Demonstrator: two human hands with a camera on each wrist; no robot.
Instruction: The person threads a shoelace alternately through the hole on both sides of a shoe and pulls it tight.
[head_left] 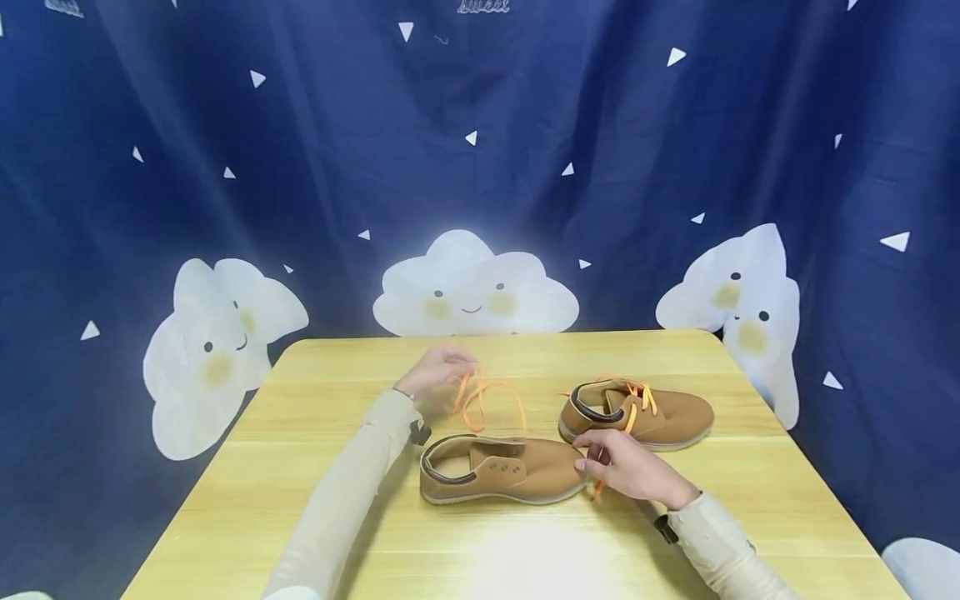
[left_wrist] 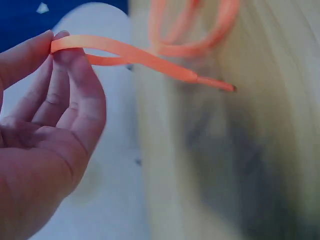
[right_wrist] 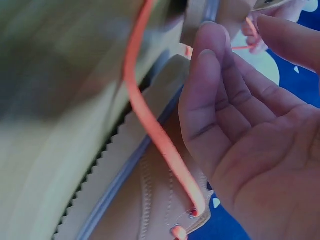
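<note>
Orange lace (left_wrist: pixel 145 57): pinched in left hand (head_left: pixel 438 372). Tan shoe (head_left: pixel 536 465): right of and nearer than that grip, toe at right hand (head_left: pixel 630 468), hold unclear. Apparently lacing; next, probably lace tip (left_wrist: pixel 216 83) to empty eyelets (head_left: pixel 504 467).

Two brown low-cut shoes with pale soles (head_left: pixel 551 471) here, plus two flat orange shoelaces (left_wrist: pixel 125 50) as far as I can make out. I count three round eyelets (head_left: pixel 505 467) on the visible flap of the nearer shoe. Two bare hands (head_left: pixel 626 467), two beige sleeves (head_left: pixel 341 500), two small black gadgets (head_left: pixel 420 432), one per wrist. One yellow wood-grain desk (head_left: pixel 787 500), one dark blue curtain (head_left: pixel 525 92), three smiley white clouds (head_left: pixel 472 287) and over a dozen little white triangles (head_left: pixel 677 57).
</note>
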